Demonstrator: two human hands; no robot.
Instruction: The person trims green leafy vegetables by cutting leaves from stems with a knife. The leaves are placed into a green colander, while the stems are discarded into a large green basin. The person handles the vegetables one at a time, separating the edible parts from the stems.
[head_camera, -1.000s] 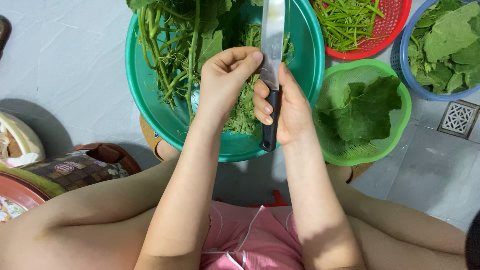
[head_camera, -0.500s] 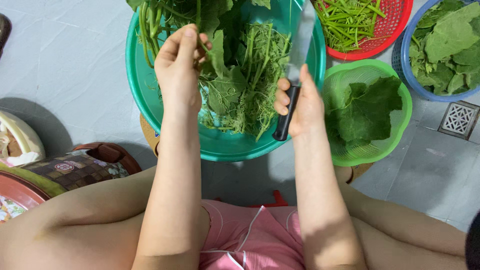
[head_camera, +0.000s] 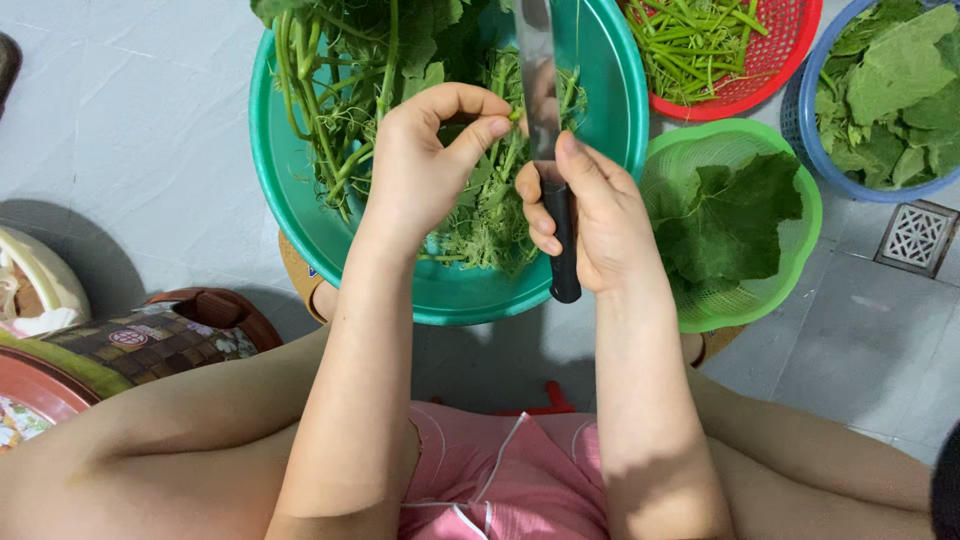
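My left hand (head_camera: 425, 160) pinches a thin green stem (head_camera: 505, 140) between thumb and forefinger, right beside the knife blade. My right hand (head_camera: 590, 215) grips the black handle of a large knife (head_camera: 545, 110), blade pointing away over the basin. Both hands hover above a big teal basin (head_camera: 600, 70) filled with leafy stems and tendrils (head_camera: 380, 70). Trimmed bits lie heaped in the basin under my hands.
A light green basket (head_camera: 805, 215) with broad leaves sits to the right. Behind it stand a red basket (head_camera: 790, 55) of cut stems and a blue basket (head_camera: 812, 130) of leaves. A floor drain (head_camera: 915, 237) is at far right. Bags and a patterned bundle (head_camera: 150, 340) lie at left.
My left hand went out to the greens at the left and came back with a stem to the knife. The knife tilted right, then returned upright at the middle.
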